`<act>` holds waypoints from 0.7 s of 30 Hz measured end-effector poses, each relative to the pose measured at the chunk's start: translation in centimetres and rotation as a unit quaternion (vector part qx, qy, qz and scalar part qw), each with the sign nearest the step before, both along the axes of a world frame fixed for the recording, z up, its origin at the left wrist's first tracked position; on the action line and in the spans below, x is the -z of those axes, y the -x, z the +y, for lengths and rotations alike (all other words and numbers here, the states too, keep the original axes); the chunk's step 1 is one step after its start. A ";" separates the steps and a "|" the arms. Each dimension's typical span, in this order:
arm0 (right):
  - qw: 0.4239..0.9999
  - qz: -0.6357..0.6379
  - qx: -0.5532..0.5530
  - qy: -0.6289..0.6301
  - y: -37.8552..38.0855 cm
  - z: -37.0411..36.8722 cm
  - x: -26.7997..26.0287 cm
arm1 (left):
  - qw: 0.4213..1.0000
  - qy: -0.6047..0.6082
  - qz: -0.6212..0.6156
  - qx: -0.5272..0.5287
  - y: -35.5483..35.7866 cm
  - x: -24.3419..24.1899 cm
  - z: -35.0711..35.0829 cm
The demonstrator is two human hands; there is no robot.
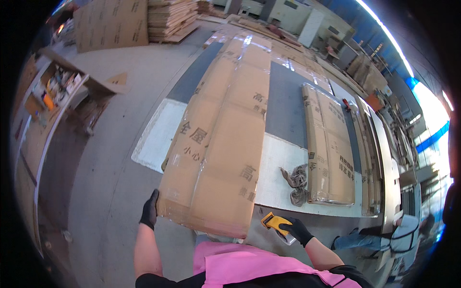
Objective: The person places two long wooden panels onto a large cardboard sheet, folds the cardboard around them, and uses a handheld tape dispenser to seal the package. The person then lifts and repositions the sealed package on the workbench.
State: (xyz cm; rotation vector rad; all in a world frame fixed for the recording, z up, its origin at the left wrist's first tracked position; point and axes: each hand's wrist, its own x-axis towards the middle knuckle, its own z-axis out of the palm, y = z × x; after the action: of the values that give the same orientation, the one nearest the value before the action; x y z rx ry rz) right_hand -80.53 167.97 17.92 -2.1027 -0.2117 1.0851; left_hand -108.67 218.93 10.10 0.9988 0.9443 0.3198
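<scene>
A long, flat cardboard package (216, 144) with printed writing and clear tape lies lengthwise before me, its near end close to my pink apron. My left hand (150, 209), in a dark glove, rests against the package's left edge near that end. My right hand (296, 230), gloved too, is shut on a yellow tape dispenser (276, 221), held to the right of the package's near end. Part of the tape roll (288, 239) shows below the hand.
A smaller wrapped package (329, 151) and a crumpled grey cloth (298, 183) lie on the worktable (273, 169). More panels stand along its right. At the left is a shelf unit (54, 122) with loose items. A person (385, 239) is at the lower right.
</scene>
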 end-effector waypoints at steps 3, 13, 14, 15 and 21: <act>0.983 0.052 0.138 -0.113 1.7 1.0 -3.2 | 0.996 -0.045 -0.024 -0.068 -0.6 0.4 -0.7; 0.747 0.268 0.279 -0.540 1.8 1.8 -7.7 | 0.941 0.228 -0.189 -0.163 -3.9 0.5 -16.5; 0.725 0.297 0.273 -0.557 1.7 2.1 -7.2 | 0.941 0.278 -0.148 -0.124 -4.6 -0.1 -19.1; 0.703 0.324 0.267 -0.574 1.7 2.3 -6.6 | 0.934 0.310 -0.155 -0.083 -5.0 -0.7 -21.7; 0.648 0.425 0.231 -0.588 0.4 3.4 -3.1 | 0.912 0.290 -0.287 -0.048 -7.1 -3.4 -25.7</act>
State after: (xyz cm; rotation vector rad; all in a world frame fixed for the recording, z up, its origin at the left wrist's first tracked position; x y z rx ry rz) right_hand -80.90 171.41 20.98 -0.3179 0.0958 1.0262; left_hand -101.60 193.26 13.45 0.2740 0.4922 0.3585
